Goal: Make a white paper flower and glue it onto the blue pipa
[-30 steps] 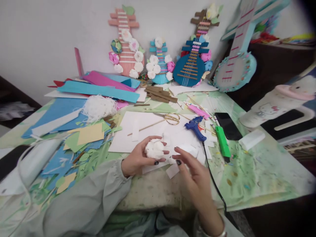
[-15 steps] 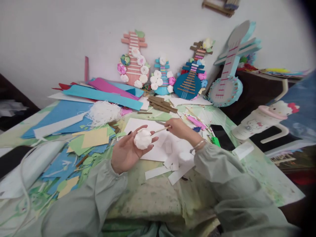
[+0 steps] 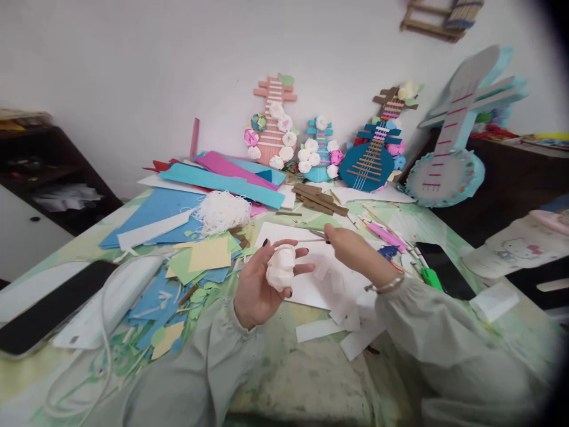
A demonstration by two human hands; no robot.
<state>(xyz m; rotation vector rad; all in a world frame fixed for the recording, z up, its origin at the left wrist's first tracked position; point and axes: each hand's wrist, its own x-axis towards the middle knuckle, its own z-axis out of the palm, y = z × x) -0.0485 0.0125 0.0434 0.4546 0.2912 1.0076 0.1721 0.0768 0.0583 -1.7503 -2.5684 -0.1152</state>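
In my left hand (image 3: 258, 287) rests a round white paper flower (image 3: 281, 268), held between the thumb and the curled fingers with the palm turned up. My right hand (image 3: 349, 249) pinches a thin wooden stick (image 3: 311, 240) that points left toward the flower. Its tip lies close to the flower's upper right side; whether it touches I cannot tell. Beneath both hands lies a white sheet (image 3: 306, 290), with loose white paper strips (image 3: 317, 330) scattered over its right front corner.
Decorated paper instruments, among them a pink lute (image 3: 274, 139) and a blue lute (image 3: 367, 163), lean on the wall. A heap of white string (image 3: 222, 212) and coloured paper scraps (image 3: 211, 255) lie left. A phone (image 3: 444, 270) and a white tumbler (image 3: 518, 243) stand right.
The view has swung left, so everything sits farther right. The white flower has turned a little in my left hand. My right hand still grips the stick, now held more level.
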